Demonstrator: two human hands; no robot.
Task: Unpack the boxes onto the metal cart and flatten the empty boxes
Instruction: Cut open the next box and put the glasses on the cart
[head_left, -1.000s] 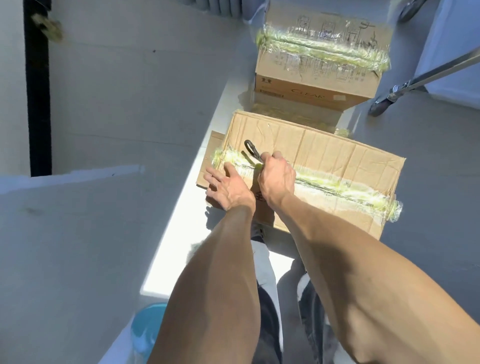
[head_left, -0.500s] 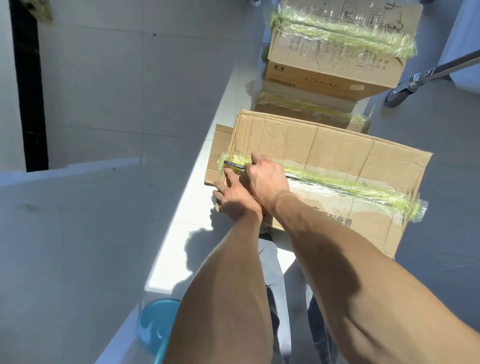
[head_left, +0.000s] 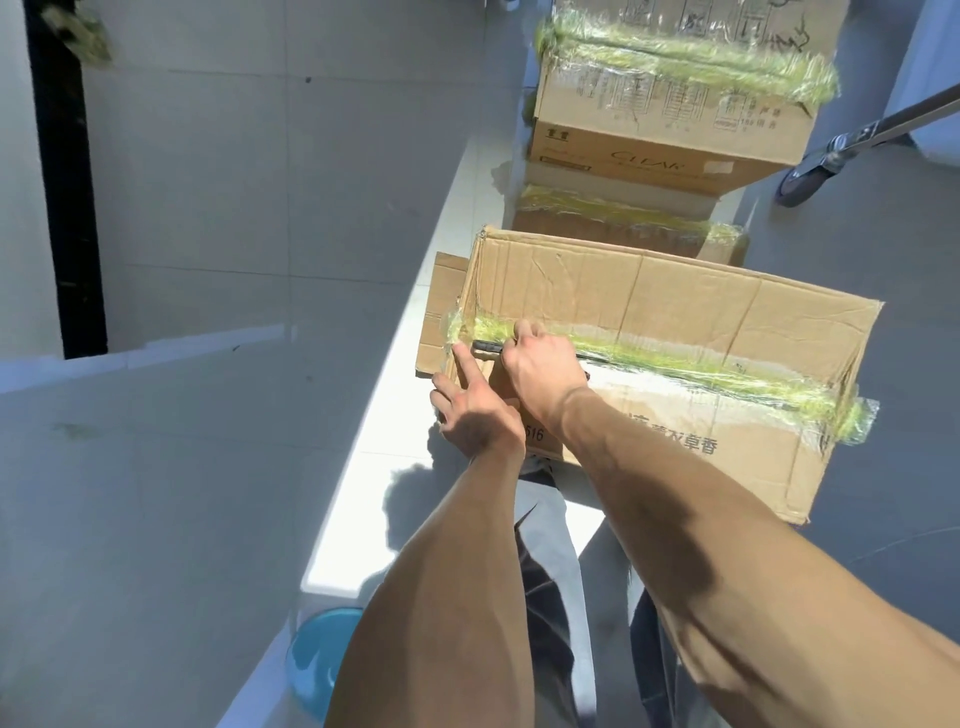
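The box (head_left: 675, 332) is set on the floor before two stacked boxes (head_left: 670, 104) — a dark tool (head_left: 485, 345) is gripped on its taped seam (head_left: 701, 371) by the right hand (head_left: 540, 364); the left hand (head_left: 475, 410) is pressed to its corner, forefinger straight.

Dark slim tool (head_left: 485, 345) now laid flat along the taped seam, left hand (head_left: 480, 410) lifted, index finger extended to the seam end

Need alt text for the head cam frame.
A right hand holds a dark tool against the taped seam of a cardboard box; the left hand steadies the box's end. More taped boxes are stacked behind.
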